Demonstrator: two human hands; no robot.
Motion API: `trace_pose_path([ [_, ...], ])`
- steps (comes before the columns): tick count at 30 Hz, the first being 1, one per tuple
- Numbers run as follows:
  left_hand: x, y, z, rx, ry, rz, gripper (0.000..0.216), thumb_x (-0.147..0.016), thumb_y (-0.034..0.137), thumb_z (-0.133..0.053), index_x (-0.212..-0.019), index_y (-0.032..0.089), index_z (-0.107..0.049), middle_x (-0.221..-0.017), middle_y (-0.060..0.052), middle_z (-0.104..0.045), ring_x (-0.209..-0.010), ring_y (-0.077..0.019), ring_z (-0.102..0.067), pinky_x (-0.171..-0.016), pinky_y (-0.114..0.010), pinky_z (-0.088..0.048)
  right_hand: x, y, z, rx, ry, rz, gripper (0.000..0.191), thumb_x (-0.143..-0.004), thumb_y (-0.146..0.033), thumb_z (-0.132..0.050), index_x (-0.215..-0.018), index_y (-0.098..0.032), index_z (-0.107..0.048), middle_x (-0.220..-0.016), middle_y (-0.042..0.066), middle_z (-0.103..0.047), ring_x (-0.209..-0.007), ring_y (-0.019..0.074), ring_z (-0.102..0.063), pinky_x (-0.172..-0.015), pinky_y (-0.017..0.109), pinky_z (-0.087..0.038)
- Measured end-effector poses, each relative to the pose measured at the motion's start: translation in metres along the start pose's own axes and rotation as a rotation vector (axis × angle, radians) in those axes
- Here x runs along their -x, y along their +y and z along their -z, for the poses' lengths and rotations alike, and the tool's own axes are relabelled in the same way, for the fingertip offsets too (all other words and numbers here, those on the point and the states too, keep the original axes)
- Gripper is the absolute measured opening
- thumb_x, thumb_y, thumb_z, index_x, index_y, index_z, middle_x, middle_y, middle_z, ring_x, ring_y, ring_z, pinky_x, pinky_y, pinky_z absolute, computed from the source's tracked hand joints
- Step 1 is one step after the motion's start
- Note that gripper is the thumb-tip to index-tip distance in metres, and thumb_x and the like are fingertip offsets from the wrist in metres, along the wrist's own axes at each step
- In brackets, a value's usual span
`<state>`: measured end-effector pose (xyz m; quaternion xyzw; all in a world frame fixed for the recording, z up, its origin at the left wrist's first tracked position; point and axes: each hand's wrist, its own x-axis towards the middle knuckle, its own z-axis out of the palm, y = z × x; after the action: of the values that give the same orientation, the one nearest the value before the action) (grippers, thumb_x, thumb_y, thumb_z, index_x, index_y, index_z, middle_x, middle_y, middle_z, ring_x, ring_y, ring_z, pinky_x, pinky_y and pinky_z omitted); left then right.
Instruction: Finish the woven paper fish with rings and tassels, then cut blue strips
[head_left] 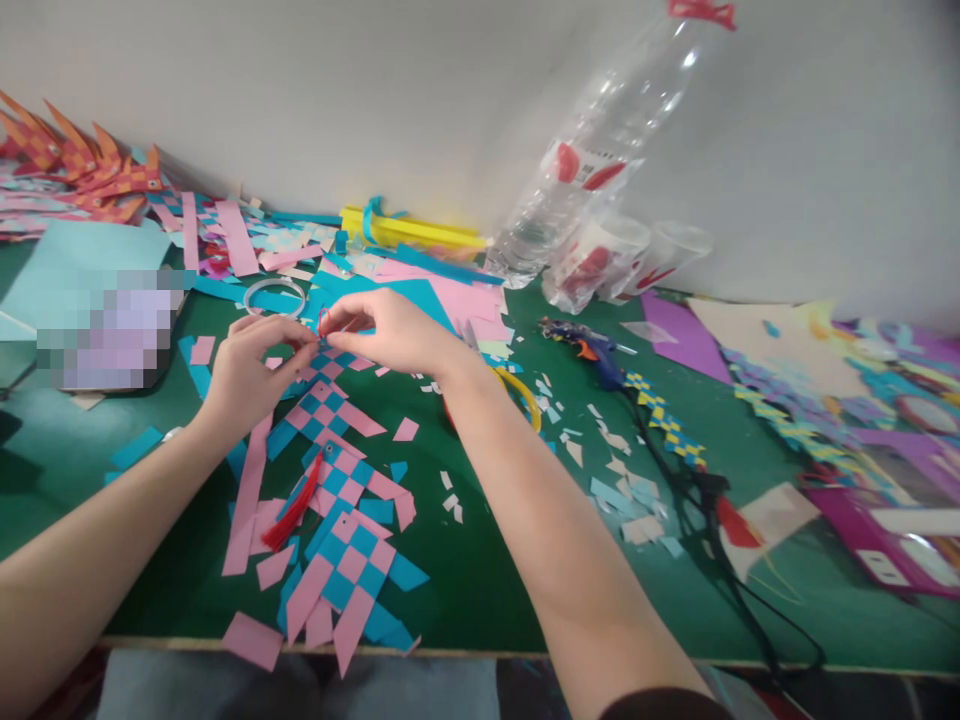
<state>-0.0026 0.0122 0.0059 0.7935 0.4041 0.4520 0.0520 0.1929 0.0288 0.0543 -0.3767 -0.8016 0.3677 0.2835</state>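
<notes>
My left hand [251, 372] and my right hand [390, 330] meet over the top end of a chain of pink-and-blue woven paper fish [337, 470] on the green table [487, 570]. Both pinch a thin red string loop [324, 322] at the top fish's tip. Thumb and forefinger of each hand are pressed together on it. A red tassel [294, 512] lies across the middle of the chain. The lower fish [346, 575] reach the table's front edge.
A clear tape roll [274, 297] lies just beyond my hands. Pink and blue paper strips [420, 285], a yellow bundle [412, 230], a tilted plastic bottle [592, 160] and cups stand by the wall. A glue gun [592, 352] with black cord, paper scraps and purple sheets lie right.
</notes>
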Motion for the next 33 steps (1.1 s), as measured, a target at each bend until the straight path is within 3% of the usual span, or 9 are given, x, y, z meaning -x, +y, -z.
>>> trace_pose_path([
  [5,0.0011,-0.0033,-0.0017,-0.004,0.013,-0.009,0.004,-0.082,0.022,-0.063,-0.079,0.022,-0.064,-0.075,0.004,-0.069,-0.072,-0.0138,-0.062,-0.086,-0.033,-0.044,-0.0005,0.0013,-0.0011,-0.090,0.015,-0.017,0.015,-0.082,-0.024,-0.062,-0.094,-0.016,-0.067,-0.096,0.005,-0.072,-0.087,0.0144,-0.066,-0.082,0.031,-0.053],
  [12,0.0013,-0.0060,-0.0014,0.000,0.004,-0.003,0.004,-0.083,0.024,-0.063,-0.081,0.022,-0.065,-0.078,0.003,-0.069,-0.075,-0.0148,-0.063,-0.087,-0.034,-0.045,-0.0027,-0.0005,-0.0048,-0.001,0.133,0.046,0.008,-0.082,-0.020,-0.061,-0.083,-0.016,-0.067,-0.087,0.003,-0.072,-0.085,0.0141,-0.066,-0.083,0.030,-0.051],
  [18,0.0017,-0.0067,-0.0023,0.060,0.024,0.094,0.010,-0.082,0.029,-0.064,-0.081,0.021,-0.069,-0.082,-0.001,-0.071,-0.078,-0.0177,-0.064,-0.080,-0.034,-0.049,-0.0020,-0.0003,-0.0028,0.028,0.174,0.080,0.009,-0.081,-0.021,-0.059,-0.084,-0.016,-0.066,-0.085,0.002,-0.071,-0.082,0.0132,-0.065,-0.082,0.030,-0.050],
  [23,0.0026,-0.0086,-0.0037,0.195,0.033,0.202,0.015,-0.081,0.030,-0.064,-0.090,0.021,-0.074,-0.093,-0.003,-0.074,-0.088,-0.0198,-0.067,-0.083,-0.033,-0.052,-0.0021,0.0009,-0.0022,0.034,0.182,0.062,0.007,-0.080,-0.021,-0.058,-0.081,-0.016,-0.064,-0.083,0.002,-0.070,-0.079,0.0128,-0.064,-0.080,0.030,-0.050],
  [33,0.0029,-0.0056,-0.0030,0.277,0.003,0.295,0.016,-0.079,0.029,-0.068,-0.090,0.020,-0.075,-0.093,-0.003,-0.075,-0.086,-0.0197,-0.069,-0.080,-0.031,-0.055,-0.0019,0.0021,-0.0046,-0.028,0.165,0.047,0.005,-0.080,-0.016,-0.054,-0.081,-0.017,-0.059,-0.086,0.002,-0.069,-0.082,0.0118,-0.065,-0.080,0.027,-0.051],
])
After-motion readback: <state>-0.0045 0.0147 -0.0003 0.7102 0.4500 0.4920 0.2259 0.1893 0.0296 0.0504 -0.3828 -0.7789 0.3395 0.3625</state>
